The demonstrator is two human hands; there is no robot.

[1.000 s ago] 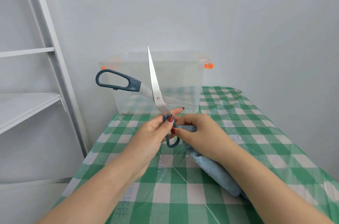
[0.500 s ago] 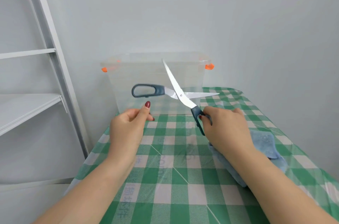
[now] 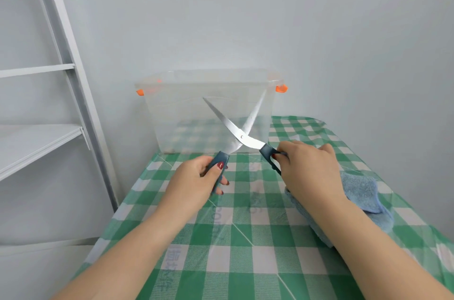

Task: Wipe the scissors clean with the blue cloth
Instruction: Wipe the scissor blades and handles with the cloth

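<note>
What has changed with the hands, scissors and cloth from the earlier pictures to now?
The scissors passed from the left hand to the right hand, which let go of the cloth; it now lies on the table. The left hand then gripped the free handle, which swung down from the left. The scissors are open, tips up. The bin stayed in place.

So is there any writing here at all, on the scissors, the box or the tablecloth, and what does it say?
Tablecloth: faint bluish print, too blurred to read, in two places:
- printed characters near the front edge
- a sideways line of letters mid-table
Scissors: no readable marking.
Clear box: no label shows.
</note>
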